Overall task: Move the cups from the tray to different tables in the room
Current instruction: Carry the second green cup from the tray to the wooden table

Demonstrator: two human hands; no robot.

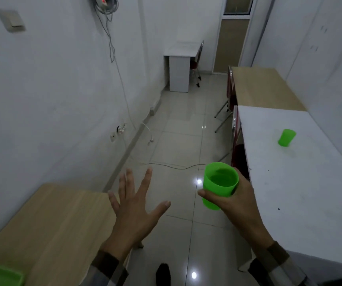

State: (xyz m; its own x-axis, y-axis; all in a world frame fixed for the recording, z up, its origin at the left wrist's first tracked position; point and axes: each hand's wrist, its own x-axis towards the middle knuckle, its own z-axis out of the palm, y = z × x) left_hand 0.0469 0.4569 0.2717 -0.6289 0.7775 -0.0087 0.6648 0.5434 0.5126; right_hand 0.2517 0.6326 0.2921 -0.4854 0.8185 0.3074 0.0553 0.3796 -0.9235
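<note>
Over the aisle floor: my right grip (233, 200) wraps green cup (219, 185) upright for carrying; left grip (134, 205) splayed, empty; second cup (286, 137) already on white worktop (302, 182).

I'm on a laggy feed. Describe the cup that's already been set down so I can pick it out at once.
Look to the right wall, at the white table nearest the person. On its far half, close to the wall, a green cup stands alone. It has the same green as the held cup in the right hand, but nothing touches it.
</note>
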